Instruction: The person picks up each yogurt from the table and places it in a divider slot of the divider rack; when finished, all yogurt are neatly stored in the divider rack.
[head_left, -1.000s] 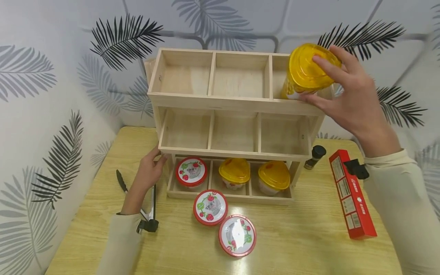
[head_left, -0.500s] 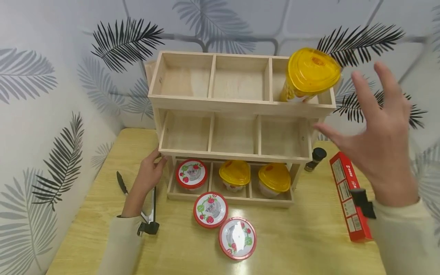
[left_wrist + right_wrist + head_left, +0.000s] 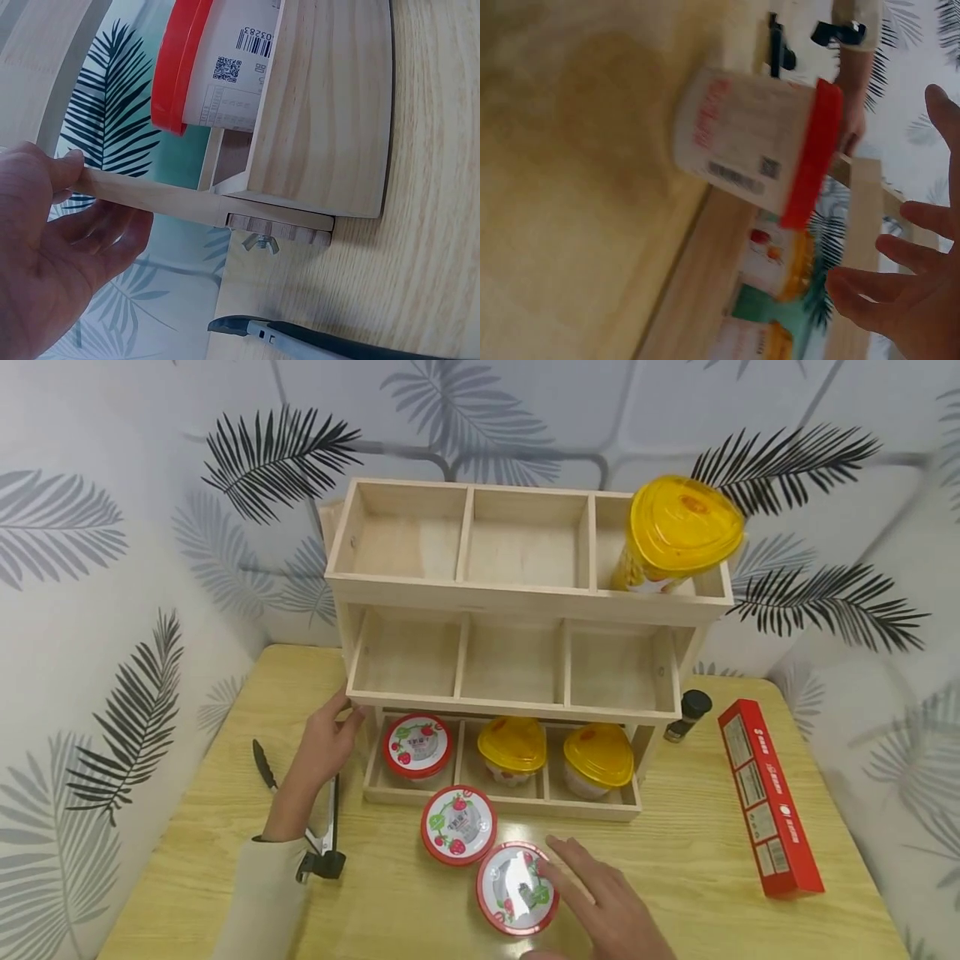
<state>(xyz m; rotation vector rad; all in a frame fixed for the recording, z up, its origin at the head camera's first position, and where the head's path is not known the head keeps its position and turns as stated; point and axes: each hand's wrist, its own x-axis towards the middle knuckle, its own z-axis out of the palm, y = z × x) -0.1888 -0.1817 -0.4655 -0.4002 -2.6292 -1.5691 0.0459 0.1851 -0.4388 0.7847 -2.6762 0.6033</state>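
Observation:
A three-tier wooden rack [image 3: 525, 596] with divided trays stands against the wall. My left hand [image 3: 324, 745] grips its left side post [image 3: 142, 193], thumb on one side and fingers curled behind. My right hand [image 3: 611, 902], fingers spread, hovers beside the nearer red-lidded tub [image 3: 517, 888]; in the right wrist view its fingers are apart from the tub. A second red-lidded tub [image 3: 459, 825] stands just behind. The lowest tray holds another red-lidded tub [image 3: 417, 745] and two yellow-lidded cups [image 3: 513, 745]. In the top right compartment a tall yellow-lidded container [image 3: 684, 527] leans slightly.
To the right lie a red box [image 3: 770, 797] and a black-capped jar [image 3: 687, 714]. A black-handled pair of tongs [image 3: 330, 814] lies beside my left forearm. Patterned wall covering [image 3: 150, 568] rises behind and left of the table [image 3: 697, 835].
My right hand has let go of the tall yellow-lidded container in the top right compartment and come down to the front red-lidded tub. The left hand keeps its place on the post.

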